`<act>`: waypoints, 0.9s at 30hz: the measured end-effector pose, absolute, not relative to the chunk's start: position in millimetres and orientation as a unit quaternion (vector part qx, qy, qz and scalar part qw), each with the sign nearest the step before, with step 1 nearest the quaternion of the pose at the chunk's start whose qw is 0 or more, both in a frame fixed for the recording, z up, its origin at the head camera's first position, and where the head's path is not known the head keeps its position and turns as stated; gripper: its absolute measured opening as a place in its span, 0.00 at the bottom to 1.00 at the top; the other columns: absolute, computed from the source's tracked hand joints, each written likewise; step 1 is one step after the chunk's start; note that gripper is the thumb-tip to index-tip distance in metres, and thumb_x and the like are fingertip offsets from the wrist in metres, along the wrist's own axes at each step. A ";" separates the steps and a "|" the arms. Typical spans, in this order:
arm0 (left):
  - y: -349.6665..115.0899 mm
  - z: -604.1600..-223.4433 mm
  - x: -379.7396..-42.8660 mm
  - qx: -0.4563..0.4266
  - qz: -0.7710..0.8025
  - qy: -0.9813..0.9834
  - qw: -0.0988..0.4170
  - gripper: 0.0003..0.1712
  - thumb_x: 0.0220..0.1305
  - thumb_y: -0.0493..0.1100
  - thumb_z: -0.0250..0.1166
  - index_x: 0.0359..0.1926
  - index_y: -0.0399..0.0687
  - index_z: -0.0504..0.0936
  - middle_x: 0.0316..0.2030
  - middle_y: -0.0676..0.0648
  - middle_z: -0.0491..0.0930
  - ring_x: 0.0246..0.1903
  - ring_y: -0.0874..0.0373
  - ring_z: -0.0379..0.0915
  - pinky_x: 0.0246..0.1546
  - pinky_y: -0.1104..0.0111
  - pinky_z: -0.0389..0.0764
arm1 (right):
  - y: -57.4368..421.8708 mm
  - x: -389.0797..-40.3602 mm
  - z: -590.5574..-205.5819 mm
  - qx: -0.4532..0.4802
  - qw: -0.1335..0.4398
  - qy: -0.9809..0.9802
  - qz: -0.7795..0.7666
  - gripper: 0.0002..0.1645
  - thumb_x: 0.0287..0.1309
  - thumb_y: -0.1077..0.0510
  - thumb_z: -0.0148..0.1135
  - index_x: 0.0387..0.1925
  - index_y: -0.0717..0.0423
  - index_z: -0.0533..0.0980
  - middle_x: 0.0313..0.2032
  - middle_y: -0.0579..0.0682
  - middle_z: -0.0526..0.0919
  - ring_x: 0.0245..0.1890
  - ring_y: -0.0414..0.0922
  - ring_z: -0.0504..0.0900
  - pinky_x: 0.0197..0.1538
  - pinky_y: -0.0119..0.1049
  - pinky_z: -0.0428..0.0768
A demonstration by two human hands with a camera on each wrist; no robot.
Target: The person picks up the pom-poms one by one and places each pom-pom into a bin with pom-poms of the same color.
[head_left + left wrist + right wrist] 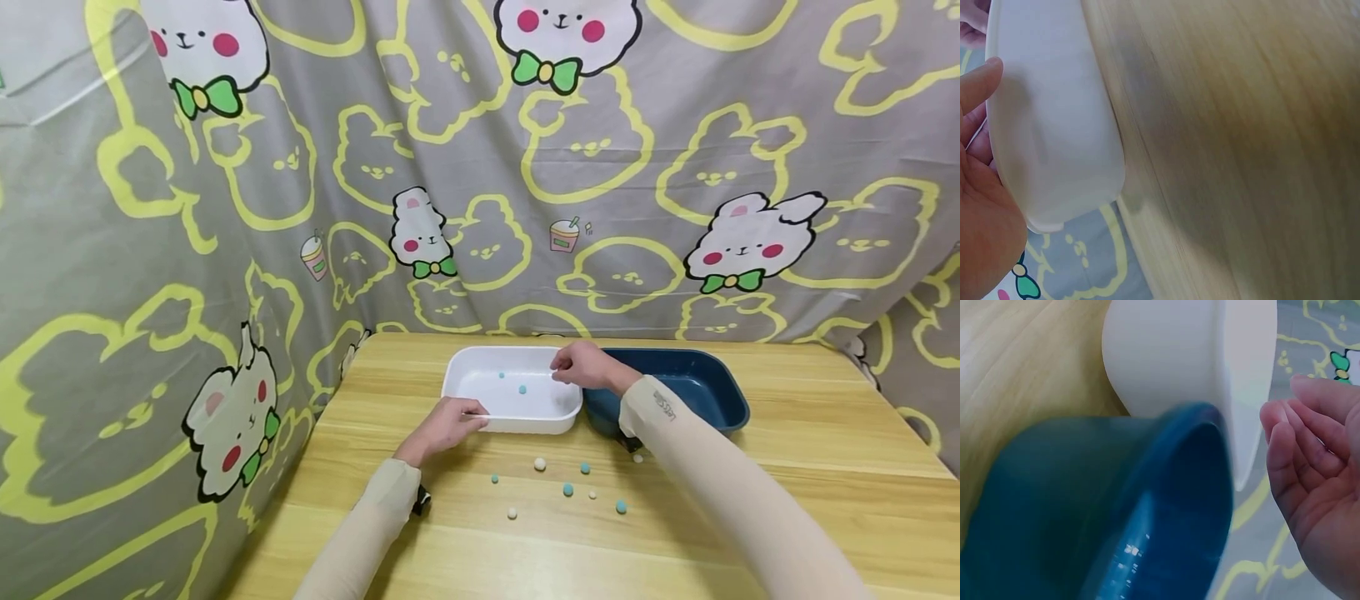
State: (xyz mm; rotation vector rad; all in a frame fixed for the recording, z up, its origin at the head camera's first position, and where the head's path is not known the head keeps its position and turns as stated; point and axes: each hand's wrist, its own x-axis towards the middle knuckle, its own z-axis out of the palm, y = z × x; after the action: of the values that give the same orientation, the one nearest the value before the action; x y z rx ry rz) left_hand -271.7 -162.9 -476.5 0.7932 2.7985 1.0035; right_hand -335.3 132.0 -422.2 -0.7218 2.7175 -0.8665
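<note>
As the head view shows, the left hand [447, 426] pinches the front rim of the white basin [525, 423] toward its left corner, while the right hand [588, 367] hangs over that basin's right end. Near the back edge of the wooden table [465, 550], the dark blue basin [701, 387] stands just right of the white one. Inside the white basin lie two light blue balls [522, 389]; four more and four white balls [540, 463] are scattered on the table in front of the basins. In the left wrist view, the thumb lies against the rim's outer side, with fingers behind it: a narrow grip. In the right wrist view, thumb and curled fingers come close together; I cannot tell whether they hold anything.
</note>
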 end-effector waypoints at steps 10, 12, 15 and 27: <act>-164.8 -478.0 -271.9 0.259 0.331 0.907 0.033 0.07 0.65 0.46 0.62 0.33 0.52 0.85 0.32 0.61 0.81 0.36 0.66 0.75 0.43 0.66 0.75 | 156.9 -306.8 -413.4 -0.286 0.070 0.914 -0.279 0.03 0.57 0.61 0.65 0.29 0.53 0.80 0.24 0.43 0.77 0.25 0.42 0.72 0.32 0.35 0.74; -165.0 -477.6 -271.7 0.258 0.332 0.907 0.034 0.07 0.65 0.46 0.62 0.33 0.52 0.84 0.32 0.61 0.81 0.36 0.65 0.75 0.44 0.66 0.75 | 161.9 -299.9 -412.7 -0.293 0.059 0.913 -0.277 0.05 0.57 0.61 0.65 0.26 0.51 0.79 0.23 0.42 0.76 0.24 0.41 0.71 0.31 0.35 0.73; -164.8 -476.6 -270.9 0.257 0.333 0.907 0.035 0.07 0.65 0.46 0.62 0.33 0.52 0.84 0.32 0.60 0.81 0.37 0.65 0.75 0.44 0.66 0.75 | 168.9 -289.9 -412.9 -0.300 0.044 0.913 -0.272 0.07 0.57 0.60 0.65 0.25 0.48 0.79 0.22 0.41 0.75 0.22 0.40 0.70 0.30 0.34 0.73; -162.6 -476.0 -269.8 0.262 0.334 0.905 0.033 0.08 0.65 0.45 0.62 0.34 0.49 0.85 0.32 0.60 0.81 0.36 0.65 0.76 0.43 0.66 0.75 | 197.1 -254.3 -419.2 -0.324 0.060 0.903 -0.277 0.08 0.64 0.57 0.58 0.30 0.48 0.81 0.22 0.40 0.77 0.20 0.36 0.71 0.29 0.32 0.73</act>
State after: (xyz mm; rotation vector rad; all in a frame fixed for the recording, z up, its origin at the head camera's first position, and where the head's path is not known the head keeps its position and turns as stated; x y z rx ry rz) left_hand -269.8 -162.6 -476.0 0.8051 2.7854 1.0282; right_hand -254.3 197.1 -419.2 -0.9796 2.7329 -0.8395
